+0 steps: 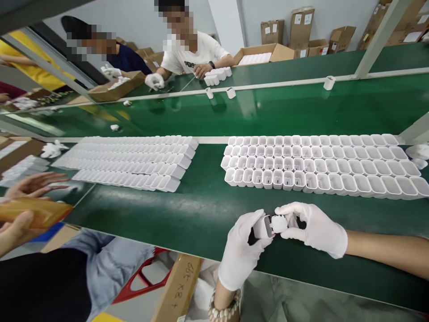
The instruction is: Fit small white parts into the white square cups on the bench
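Observation:
My left hand [241, 250], in a white glove, is closed around a small white plastic housing [262, 227] whose open end faces right. From the right, my gloved right hand [308, 226] pinches a small white part [279, 223] with a dark edge. That part sits at the mouth of the housing; whether it is inside or only touching, I cannot tell. Both hands are just above the green work surface [187, 219]. Beyond them stand rows of open white housings [315, 181], some showing a dark slot within.
More white housings [134, 161] lie in rows to the left. A co-worker's hand [20, 223] holds an amber-coloured object beside me. Across the green belt [284, 105], with a few loose parts, two people sit at work. A cardboard box [177, 286] stands below the table edge.

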Motion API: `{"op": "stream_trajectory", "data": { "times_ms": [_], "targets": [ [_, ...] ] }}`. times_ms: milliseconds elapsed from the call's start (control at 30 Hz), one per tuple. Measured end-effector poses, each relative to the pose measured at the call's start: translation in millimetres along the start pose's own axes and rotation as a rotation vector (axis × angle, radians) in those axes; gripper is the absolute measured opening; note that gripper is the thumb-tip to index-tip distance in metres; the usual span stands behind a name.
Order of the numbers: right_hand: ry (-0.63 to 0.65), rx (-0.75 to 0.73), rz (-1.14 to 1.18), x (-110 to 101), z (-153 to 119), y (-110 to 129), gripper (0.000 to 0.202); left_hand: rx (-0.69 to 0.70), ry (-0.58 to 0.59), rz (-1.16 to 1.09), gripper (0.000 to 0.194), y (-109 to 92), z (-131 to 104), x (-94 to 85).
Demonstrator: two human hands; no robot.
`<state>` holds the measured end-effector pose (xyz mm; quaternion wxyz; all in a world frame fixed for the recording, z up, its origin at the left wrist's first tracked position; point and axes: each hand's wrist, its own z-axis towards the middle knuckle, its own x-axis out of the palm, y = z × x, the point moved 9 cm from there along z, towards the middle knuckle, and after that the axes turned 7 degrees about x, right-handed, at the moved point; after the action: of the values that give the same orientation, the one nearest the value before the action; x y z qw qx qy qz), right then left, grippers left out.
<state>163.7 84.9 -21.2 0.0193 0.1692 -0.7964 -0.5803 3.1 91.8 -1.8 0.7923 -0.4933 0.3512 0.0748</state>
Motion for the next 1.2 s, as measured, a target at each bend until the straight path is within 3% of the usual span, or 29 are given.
{"op": "stream_trajectory", "data": {
  "times_ms": [333, 667, 1200],
  "targets": [
    [-0.01, -0.064, -0.077, 0, -4, 2, 0.039, 0.057, 0.007, 0.008, 0.055, -7, 1, 0.0],
    [0.014, 0.012, -0.151, 4, -4, -4, 0.042, 0.118, 0.027, 0.036, 0.061, -13, 1, 3.1],
    [-0.01, 0.011, -0.116, 2, -5, -5, 0.045, 0.03, -0.033, 0.057, 0.066, -7, 0, -2.2]
  ]
}}
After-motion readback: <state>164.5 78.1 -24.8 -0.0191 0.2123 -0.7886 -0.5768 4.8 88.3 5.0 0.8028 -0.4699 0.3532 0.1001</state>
